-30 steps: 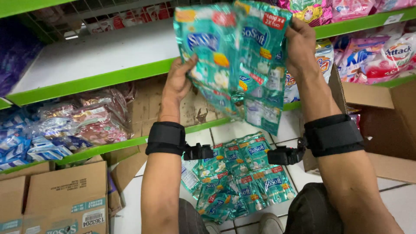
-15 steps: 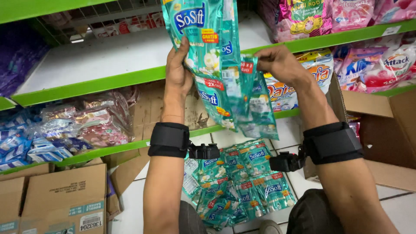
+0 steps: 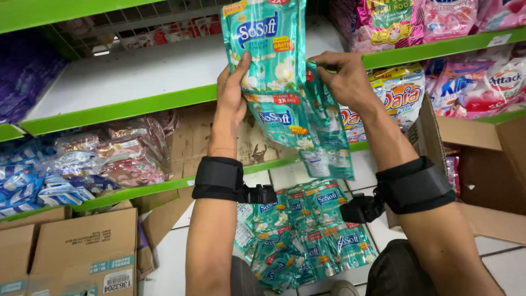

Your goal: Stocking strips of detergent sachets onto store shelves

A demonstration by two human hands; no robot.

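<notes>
Up and closer together come both hands: left hand [image 3: 233, 98] clasps the strip of teal plastic detergent sachets [image 3: 276, 82], right hand [image 3: 345, 77] pinches its edge. White shelf board [image 3: 148, 71] behind; straightening underway, careful tearing seems next.

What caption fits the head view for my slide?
Both hands, left hand and right hand, hold teal refill pouches up before a white shelf; more pouches lie below.

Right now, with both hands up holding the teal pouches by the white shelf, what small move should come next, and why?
Probably ease the teal pouches forward onto the white shelf: the left hand and right hand hold them upright at its edge, and the board behind looks bare.
</notes>
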